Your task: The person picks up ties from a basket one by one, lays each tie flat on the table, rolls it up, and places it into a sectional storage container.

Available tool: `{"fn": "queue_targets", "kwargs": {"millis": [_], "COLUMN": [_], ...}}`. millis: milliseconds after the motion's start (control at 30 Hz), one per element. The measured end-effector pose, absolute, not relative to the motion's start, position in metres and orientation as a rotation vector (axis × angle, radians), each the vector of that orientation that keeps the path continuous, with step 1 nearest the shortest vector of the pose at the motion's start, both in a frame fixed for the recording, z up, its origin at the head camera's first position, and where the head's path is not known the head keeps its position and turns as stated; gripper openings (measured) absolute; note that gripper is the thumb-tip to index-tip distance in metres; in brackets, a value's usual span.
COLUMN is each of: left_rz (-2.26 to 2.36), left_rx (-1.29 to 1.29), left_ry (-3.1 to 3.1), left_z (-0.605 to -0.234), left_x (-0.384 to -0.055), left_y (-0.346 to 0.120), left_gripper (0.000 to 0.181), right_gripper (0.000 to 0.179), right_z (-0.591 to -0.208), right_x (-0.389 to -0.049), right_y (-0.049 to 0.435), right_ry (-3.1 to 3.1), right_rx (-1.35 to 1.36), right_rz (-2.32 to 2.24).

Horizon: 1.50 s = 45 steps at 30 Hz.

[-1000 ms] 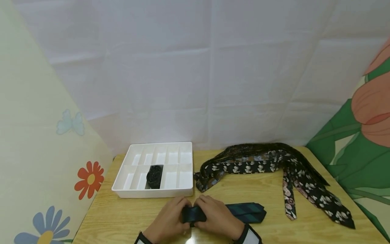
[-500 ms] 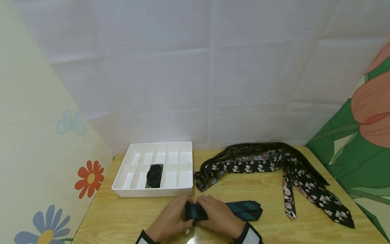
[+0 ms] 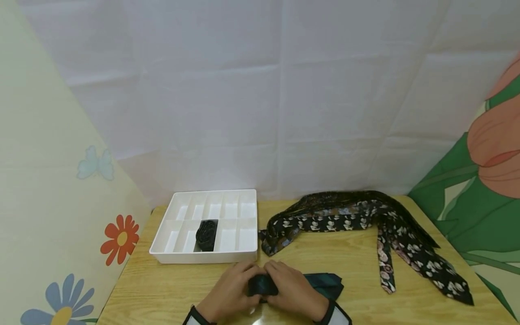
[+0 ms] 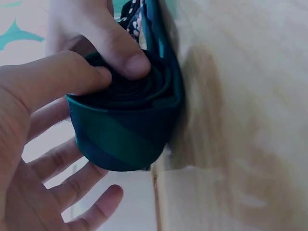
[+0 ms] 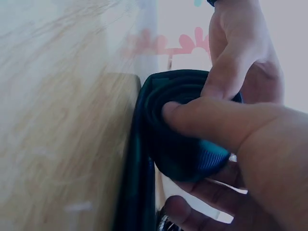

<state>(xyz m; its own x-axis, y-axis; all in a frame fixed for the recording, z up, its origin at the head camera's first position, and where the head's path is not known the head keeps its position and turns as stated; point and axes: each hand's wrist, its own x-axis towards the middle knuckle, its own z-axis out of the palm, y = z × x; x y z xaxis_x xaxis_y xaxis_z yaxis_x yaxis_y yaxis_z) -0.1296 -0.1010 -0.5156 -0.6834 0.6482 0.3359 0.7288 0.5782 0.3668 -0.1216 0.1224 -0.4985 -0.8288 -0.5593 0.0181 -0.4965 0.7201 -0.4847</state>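
Observation:
A dark green and navy striped necktie [image 4: 126, 139] is wound into a thick coil between my two hands, close to the table's front. My left hand [image 3: 233, 289] grips one side of the coil, its thumb pressed on the spiral edge and its fingers round the far side. From the other side my right hand [image 3: 293, 289] holds the same coil, thumb on the spiral in the right wrist view. The tie's unrolled tail [image 3: 327, 283] runs out flat on the table past my right hand.
Behind my left hand stands a white divided tray [image 3: 203, 258]; one front compartment holds a rolled black tie [image 3: 206, 235]. Several dark, patterned ties [image 3: 345, 222] lie in a heap along the back right of the wooden table [image 3: 357, 311]. Painted panels flank both sides.
The coil has shifted slightly to the right between my hands. The tie's tail has drawn in a little to the left, so less of it lies past my right hand.

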Motion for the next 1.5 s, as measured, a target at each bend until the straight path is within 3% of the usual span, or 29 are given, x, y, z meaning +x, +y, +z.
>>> {"fn": "queue_targets", "kwargs": {"millis": [233,700,1167,1500], "left_rz": [-0.702,-0.697,-0.696,-0.681], "left_rx": [-1.167,-1.181,-1.194,-1.242], "left_ry": [-2.595,-2.605,-2.588,-2.558], "left_z": [-0.516,-0.515,-0.514,-0.517], "left_x": [-0.130,-0.131,-0.128,-0.128], "left_y": [-0.100,-0.097,-0.092,-0.085], "left_gripper": [0.036,0.044,0.038,0.048], "right_gripper": [0.046,0.047,0.046,0.045], "right_z": [-0.502,-0.502,-0.499,-0.502], "right_x": [-0.123,-0.123,-0.121,-0.118], "right_y": [0.126,0.131,0.135,0.137], "right_ry": [2.792,2.814,2.804,2.802], "right_rx": [-0.862,-0.881,-0.886,-0.875], "right_rz": [-0.768,-0.737,-0.757,-0.737]}}
